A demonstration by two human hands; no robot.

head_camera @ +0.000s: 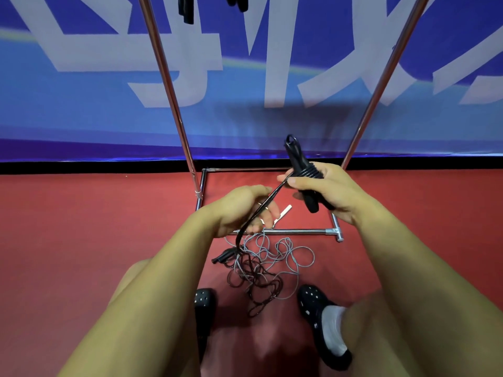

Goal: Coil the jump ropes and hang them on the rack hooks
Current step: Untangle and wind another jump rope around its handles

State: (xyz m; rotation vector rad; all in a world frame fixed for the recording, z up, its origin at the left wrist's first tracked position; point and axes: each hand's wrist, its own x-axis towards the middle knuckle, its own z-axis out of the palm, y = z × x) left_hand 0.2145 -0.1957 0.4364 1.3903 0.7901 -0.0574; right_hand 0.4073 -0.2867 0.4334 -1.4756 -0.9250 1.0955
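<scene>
Over the red floor (81,227), in front of the chrome rack (174,104), I crouch with both arms stretched forward. Furthest left of what I handle, my left hand (239,210) has its fingers curled round the black rope (261,206), which passes through my grip and drops toward the floor. Just below that hand, a loose tangle lies between my feet: a grey rope (294,254) and a dark rope (261,289) knotted together, with a black handle (221,255) at the tangle's left edge and a white handle (284,211) lying inside the rack's base frame. The black rope climbs rightward from my left hand to my right hand (324,186), which grips a pair of black handles (302,172) with several turns of cord wound round them. On either side of the tangle sit my black clogs (315,300). At the top, dark handles (187,9) hang from the rack.
</scene>
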